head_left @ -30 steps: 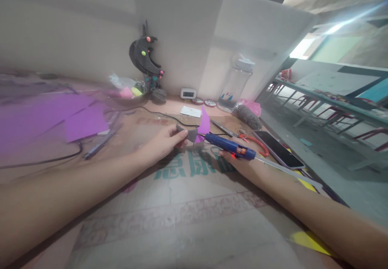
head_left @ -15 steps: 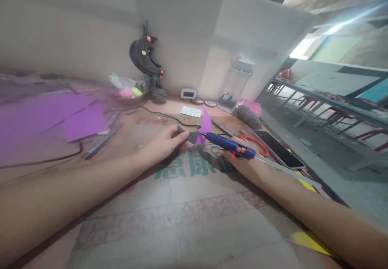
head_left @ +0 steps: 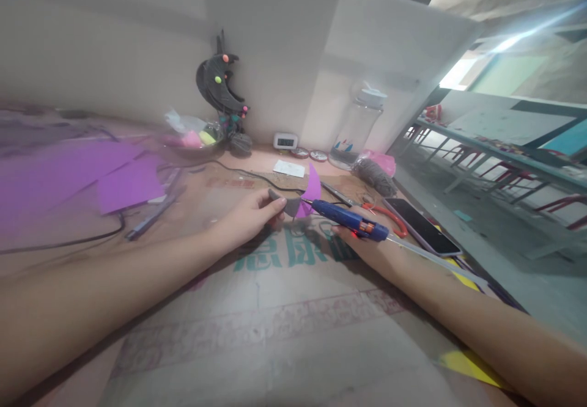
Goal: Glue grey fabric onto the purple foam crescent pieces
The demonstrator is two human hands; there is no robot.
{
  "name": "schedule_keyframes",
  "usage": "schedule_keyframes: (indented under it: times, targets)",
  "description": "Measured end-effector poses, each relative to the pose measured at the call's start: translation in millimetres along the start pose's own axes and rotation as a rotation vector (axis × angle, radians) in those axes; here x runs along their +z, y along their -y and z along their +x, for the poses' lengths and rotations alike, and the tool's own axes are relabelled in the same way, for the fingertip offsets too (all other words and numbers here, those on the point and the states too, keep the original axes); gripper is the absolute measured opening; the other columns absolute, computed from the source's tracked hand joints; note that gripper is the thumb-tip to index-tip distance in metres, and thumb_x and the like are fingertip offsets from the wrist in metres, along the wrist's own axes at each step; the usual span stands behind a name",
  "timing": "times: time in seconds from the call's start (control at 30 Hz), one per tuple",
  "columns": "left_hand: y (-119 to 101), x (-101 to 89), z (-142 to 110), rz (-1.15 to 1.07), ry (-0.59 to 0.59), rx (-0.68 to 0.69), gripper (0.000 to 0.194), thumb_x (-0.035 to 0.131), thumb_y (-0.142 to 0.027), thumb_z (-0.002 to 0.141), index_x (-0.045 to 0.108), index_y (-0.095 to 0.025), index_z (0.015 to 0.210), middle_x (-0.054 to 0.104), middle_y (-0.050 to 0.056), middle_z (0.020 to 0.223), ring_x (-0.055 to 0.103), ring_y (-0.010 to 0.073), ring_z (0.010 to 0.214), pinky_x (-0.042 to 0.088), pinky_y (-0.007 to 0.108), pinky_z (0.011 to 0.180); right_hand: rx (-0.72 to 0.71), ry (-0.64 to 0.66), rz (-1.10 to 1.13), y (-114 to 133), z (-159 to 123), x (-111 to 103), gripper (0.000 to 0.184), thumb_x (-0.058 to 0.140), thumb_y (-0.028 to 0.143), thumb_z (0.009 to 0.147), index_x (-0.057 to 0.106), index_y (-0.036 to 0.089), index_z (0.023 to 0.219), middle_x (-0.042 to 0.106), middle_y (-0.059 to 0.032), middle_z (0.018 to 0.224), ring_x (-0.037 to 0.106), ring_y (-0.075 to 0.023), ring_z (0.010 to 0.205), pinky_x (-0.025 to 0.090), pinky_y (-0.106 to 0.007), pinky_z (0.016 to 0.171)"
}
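My left hand [head_left: 254,216] pinches a crescent-shaped piece between thumb and fingers. Its near part is grey [head_left: 290,206], and a bare purple paper crescent [head_left: 313,186] curves up beyond it. In my right hand [head_left: 349,236] is a blue hot glue gun [head_left: 346,217], its nozzle pointing left at the spot where grey meets purple. From the gun's back end sticks a long pale glue stick [head_left: 431,259]. A small red light glows near the handle. Most of my right fingers are hidden behind the gun.
Behind stand a dark moon-shaped ornament [head_left: 215,86], a small digital clock [head_left: 285,142] and a clear bottle [head_left: 356,129]. On the right lie grey yarn [head_left: 373,175], orange-handled pliers or scissors [head_left: 389,217] and a phone [head_left: 422,226]. Purple sheets [head_left: 131,188] and a cable cover the left.
The purple crescent and the glue gun have shifted very slightly to the right. Both hands keep the same hold.
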State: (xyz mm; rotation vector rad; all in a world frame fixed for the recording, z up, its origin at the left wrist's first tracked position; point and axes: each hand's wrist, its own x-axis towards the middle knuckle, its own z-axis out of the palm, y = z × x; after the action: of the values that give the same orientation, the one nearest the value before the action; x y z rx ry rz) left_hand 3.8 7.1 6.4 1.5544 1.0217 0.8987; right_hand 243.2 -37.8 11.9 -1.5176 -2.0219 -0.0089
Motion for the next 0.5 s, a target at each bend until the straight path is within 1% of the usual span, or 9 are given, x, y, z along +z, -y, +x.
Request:
schedule_keyframes:
  times: [0.07,0.17,0.37,0.5]
  targets:
    - [0.4,-0.6,0.6,0.019,-0.004,0.004,0.025,0.053,-0.036,0.088,0.053,-0.018,0.07,0.058,-0.002,0.064,0.05,0.0099,0.054,0.038,0.022,0.054,-0.02,0.011,-0.012,-0.7,0.7,0.6,0.025,0.057,0.043,0.08,0.059,0.021,0.068,0.06,-0.0011,0.062,0.056,-0.0172,0.056,0.042,-0.028,0.053]
    - [2.6,-1.4,2.3,0.042,-0.004,0.022,0.027,0.053,-0.038,0.088,0.053,-0.018,0.07,0.057,-0.003,0.064,0.05,0.0103,0.055,0.038,0.023,0.055,-0.031,0.033,-0.034,-1.5,1.7,0.8,0.027,0.057,0.044,0.079,0.057,0.021,0.065,0.059,-0.0011,0.061,0.054,-0.0159,0.055,0.04,-0.026,0.052]
    - [7.7,-3.2,4.9,0.05,-0.009,0.068,0.027,0.053,-0.039,0.088,0.055,-0.018,0.071,0.057,-0.001,0.065,0.052,0.0125,0.06,0.039,0.024,0.06,-0.025,0.049,-0.01,-5.0,0.1,3.2,0.021,0.058,0.041,0.081,0.061,0.022,0.072,0.062,-0.0019,0.066,0.058,-0.0183,0.063,0.041,-0.028,0.057]
    - [9.0,-3.9,5.8,0.02,-0.004,0.072,0.027,0.053,-0.041,0.086,0.054,-0.018,0.071,0.058,-0.001,0.066,0.053,0.0133,0.061,0.04,0.025,0.062,-0.023,0.07,-0.018,-7.8,-0.1,6.0,0.023,0.06,0.043,0.079,0.059,0.022,0.069,0.061,-0.0015,0.064,0.057,-0.0183,0.061,0.04,-0.028,0.055]
